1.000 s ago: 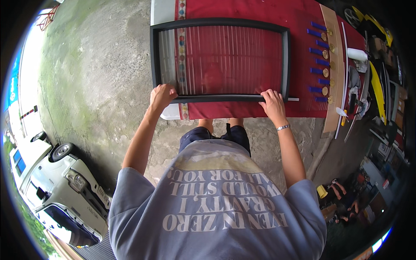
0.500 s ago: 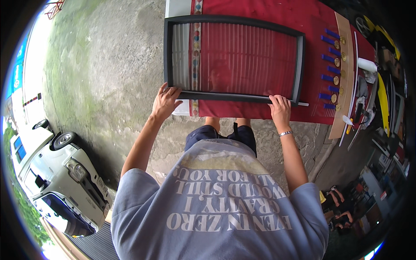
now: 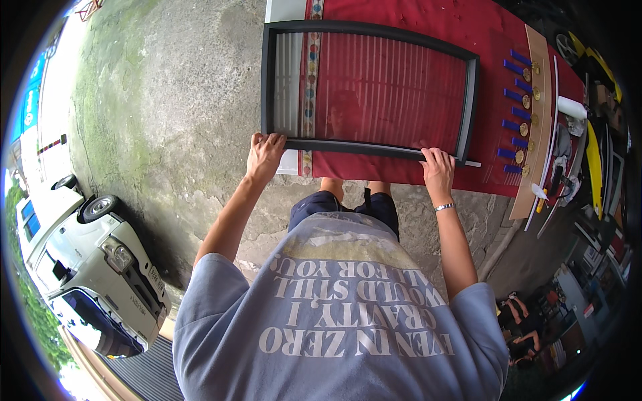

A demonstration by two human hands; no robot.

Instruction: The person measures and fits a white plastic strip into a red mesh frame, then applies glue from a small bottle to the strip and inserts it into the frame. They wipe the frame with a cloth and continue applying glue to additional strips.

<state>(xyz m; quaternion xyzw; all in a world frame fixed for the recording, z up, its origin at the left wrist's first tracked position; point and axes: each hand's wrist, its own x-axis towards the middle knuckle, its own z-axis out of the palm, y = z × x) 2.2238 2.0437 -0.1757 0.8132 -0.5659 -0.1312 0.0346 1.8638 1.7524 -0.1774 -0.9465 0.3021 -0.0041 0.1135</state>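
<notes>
A black rectangular frame with a clear see-through pane [image 3: 394, 87] lies over a red cloth-covered table [image 3: 495, 100]. My left hand [image 3: 267, 157] is closed on the frame's near left corner, fingers over the top and thumb mostly hidden. Near the right end of that same rail, my right hand [image 3: 438, 174] curls its fingers over the edge; a metal-banded watch or bracelet is on the wrist. From under the near right corner a thin light strip [image 3: 473, 164] sticks out.
Right of the frame lie several gold medals with blue ribbons [image 3: 515, 127], beside a tan board [image 3: 533, 113]. A white roll [image 3: 572, 107] and yellow pieces [image 3: 592, 167] are farther right. A white vehicle [image 3: 100, 260] stands at left on concrete. People [image 3: 525, 327] are at lower right.
The whole view has shifted slightly, with frame and table moving together. My left fingers have drawn in closer around the corner, its thumb no longer sticking out. The right hand keeps its place.
</notes>
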